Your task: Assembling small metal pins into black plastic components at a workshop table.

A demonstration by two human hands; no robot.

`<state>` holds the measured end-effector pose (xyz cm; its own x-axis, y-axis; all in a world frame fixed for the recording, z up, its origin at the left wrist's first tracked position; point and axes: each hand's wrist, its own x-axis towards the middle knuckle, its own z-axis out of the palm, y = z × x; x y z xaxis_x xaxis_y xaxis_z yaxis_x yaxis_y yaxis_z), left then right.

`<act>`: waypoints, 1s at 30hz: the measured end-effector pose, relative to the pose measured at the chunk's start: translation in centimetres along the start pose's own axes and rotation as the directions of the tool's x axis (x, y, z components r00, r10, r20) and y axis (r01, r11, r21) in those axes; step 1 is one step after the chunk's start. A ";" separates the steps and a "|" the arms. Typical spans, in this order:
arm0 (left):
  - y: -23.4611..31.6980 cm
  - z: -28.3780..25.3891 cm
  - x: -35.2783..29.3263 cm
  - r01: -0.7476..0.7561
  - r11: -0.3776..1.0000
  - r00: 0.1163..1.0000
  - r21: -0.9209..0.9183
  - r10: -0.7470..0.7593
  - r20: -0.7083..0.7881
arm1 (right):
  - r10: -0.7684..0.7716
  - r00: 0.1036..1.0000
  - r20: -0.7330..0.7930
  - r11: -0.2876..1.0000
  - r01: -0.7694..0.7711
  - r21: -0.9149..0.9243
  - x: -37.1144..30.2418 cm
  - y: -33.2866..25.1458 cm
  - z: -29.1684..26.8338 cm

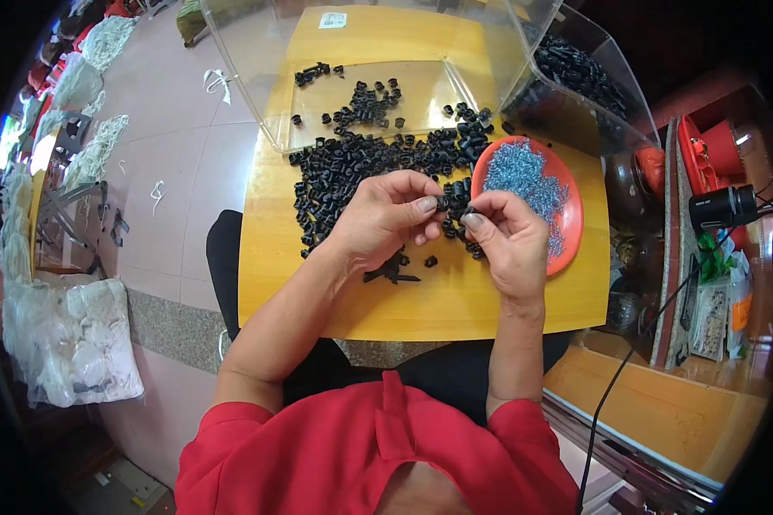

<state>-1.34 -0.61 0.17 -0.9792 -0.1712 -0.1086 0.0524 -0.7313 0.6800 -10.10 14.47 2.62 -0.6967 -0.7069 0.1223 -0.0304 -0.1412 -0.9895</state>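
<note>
My left hand (385, 213) pinches a small black plastic part (442, 203) between thumb and fingertips. Close beside it, my right hand (514, 239) has its thumb and forefinger pressed together on something small and dark, too small to name. Both hands are over the front right of a spread pile of small black plastic parts (326, 184) on the yellow table (335, 296). Just right of my right hand lies an orange-red plate (574, 225) with many tiny bluish metallic pieces (532, 182), whose kind I cannot make out. A few longer black pieces (392, 269) lie below my left wrist.
A clear plastic bin (270, 129) stands across the table's far side, with black parts around its base. Another clear container (636, 107) at the far right holds more black pieces. A dark cylindrical device (721, 208) with a cable (631, 352) is at the right.
</note>
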 end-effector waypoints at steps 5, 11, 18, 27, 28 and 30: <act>-0.3 0.5 -0.1 0.028 0.997 1.000 0.065 -0.028 -0.006 | 0.022 1.000 0.008 0.998 -0.022 -0.061 -0.6 -1.3 0.1; -0.5 0.9 -0.1 0.016 0.985 1.000 0.169 -0.016 0.001 | 0.049 0.998 -0.042 0.998 -0.051 -0.043 -0.6 -1.2 0.3; -0.5 1.0 -0.1 0.006 0.958 1.000 0.285 -0.004 -0.010 | 0.028 1.000 -0.010 0.990 -0.029 -0.138 -0.6 -1.0 0.2; -0.3 2.0 -0.8 -0.114 0.784 0.991 0.611 0.134 0.013 | 0.028 0.999 0.021 0.985 -0.024 -0.173 -0.5 -1.0 0.2; -0.4 2.1 -0.9 -0.113 0.784 0.991 0.611 0.132 0.013 | 0.019 0.999 0.035 0.984 -0.013 -0.178 -0.5 -0.8 0.1; -0.6 2.2 -0.9 -0.207 0.670 0.971 0.713 0.230 0.065 | 0.012 0.999 0.049 0.983 -0.003 -0.182 -0.3 -0.4 -0.2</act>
<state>-0.92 1.41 1.50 -0.9515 -0.2915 0.0985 0.0979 0.0165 0.9951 -9.99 14.90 2.96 -0.6612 -0.7415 0.1142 -0.1587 -0.0105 -0.9873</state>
